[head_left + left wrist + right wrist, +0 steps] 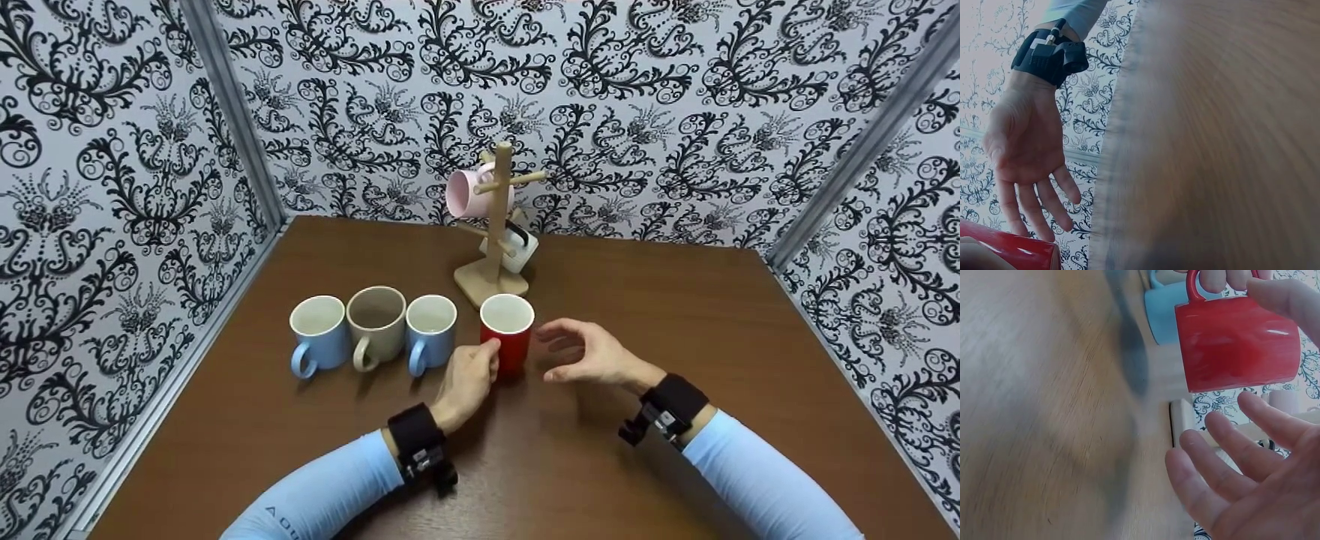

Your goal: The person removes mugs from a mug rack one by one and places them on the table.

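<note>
A brown worktop [660, 300] spreads under my things. A wooden stand [498, 221] is near its back. My right hand [596, 358] is just beside the red mug [513, 352], with its fingers bent and spread apart. My left hand [466, 381] has its fingers clamped on the red mug's handle [1194, 286], so I hold it above the worktop, in front of the stand. To its left, two blue mugs [433, 346] stand with a beige mug [384, 339] between them.

Perhaps a lab booth [879, 135]: metal-framed patterned walls [525, 97]
</note>
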`<state>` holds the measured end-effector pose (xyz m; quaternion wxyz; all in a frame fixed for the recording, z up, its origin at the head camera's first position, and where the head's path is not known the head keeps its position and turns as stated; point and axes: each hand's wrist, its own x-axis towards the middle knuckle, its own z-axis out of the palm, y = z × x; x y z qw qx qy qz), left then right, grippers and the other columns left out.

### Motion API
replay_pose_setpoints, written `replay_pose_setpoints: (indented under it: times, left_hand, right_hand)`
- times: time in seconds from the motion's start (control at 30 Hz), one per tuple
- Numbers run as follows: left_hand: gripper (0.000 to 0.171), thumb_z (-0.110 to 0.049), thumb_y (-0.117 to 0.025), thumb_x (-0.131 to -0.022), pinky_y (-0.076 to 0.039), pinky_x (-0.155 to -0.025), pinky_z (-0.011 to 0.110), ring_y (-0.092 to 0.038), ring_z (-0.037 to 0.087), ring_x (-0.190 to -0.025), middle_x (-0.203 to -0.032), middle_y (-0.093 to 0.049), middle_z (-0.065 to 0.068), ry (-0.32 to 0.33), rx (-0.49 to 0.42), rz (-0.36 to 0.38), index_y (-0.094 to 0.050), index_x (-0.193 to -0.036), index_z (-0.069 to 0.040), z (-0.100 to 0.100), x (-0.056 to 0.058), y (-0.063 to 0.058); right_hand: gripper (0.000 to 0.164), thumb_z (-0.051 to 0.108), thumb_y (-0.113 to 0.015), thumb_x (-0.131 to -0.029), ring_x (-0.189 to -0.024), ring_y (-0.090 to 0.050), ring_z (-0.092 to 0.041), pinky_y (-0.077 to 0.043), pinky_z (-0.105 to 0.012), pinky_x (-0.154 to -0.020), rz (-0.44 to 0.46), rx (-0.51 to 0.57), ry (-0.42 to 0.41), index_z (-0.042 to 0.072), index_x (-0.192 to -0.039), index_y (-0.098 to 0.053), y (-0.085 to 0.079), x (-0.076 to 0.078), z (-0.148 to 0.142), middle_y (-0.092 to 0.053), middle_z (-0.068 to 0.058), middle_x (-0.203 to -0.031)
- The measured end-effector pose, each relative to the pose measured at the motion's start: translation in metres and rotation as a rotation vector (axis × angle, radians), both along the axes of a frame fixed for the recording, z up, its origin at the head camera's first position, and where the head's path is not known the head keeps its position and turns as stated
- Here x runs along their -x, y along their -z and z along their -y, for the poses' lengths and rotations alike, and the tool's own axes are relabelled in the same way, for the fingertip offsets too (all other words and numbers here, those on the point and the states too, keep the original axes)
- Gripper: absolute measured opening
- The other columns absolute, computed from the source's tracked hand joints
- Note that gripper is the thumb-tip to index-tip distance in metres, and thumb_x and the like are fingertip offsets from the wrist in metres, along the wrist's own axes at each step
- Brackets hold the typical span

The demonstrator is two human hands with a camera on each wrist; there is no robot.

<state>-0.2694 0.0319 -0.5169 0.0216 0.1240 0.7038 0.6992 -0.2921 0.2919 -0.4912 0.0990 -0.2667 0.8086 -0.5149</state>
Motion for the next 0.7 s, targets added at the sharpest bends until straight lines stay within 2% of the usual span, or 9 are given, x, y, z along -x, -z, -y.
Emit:
replay_pose_setpoints:
  times: [0.3,0.6,0.7]
  left_hand:
    - [0.055,-0.032,-0.056,-0.106,-0.022,-0.044,0.024,-0.03,0.01,-0.045,-0.051,-0.037,-0.007,-0.03,-0.007,0.031,-0.043,-0.055,-0.016,0.0023,0.0036,0.0027]
    - [0.055,-0.03,-0.052,-0.107,-0.025,-0.051,0.026,-0.034,0.011,-0.052,-0.053,-0.039,-0.008,-0.111,0.064,-0.041,-0.045,-0.054,-0.017,0.0035,0.0055,0.0059]
    - [0.054,-0.031,-0.052,-0.108,-0.029,-0.053,0.026,-0.038,0.011,-0.053,-0.055,-0.044,-0.007,-0.137,0.095,-0.047,-0.048,-0.055,-0.017,0.0032,0.0068,0.0074]
  right_hand:
    - [0.072,0.022,-0.092,-0.08,-0.119,-0.065,-0.051,-0.054,-0.064,-0.098,-0.024,-0.096,0.006,-0.005,-0.138,-0.06,-0.0017,0.001,-0.004,-0.062,-0.03,-0.138]
    - [0.068,0.031,-0.092,-0.078,-0.122,-0.064,-0.047,-0.052,-0.064,-0.101,-0.079,-0.229,0.059,0.01,-0.136,-0.065,-0.0081,-0.005,-0.0075,-0.065,-0.022,-0.138]
    - [0.07,0.032,-0.093,-0.077,-0.121,-0.065,-0.046,-0.052,-0.063,-0.101,-0.104,-0.264,0.069,0.008,-0.136,-0.065,-0.0084,-0.0059,-0.0085,-0.066,-0.02,-0.136]
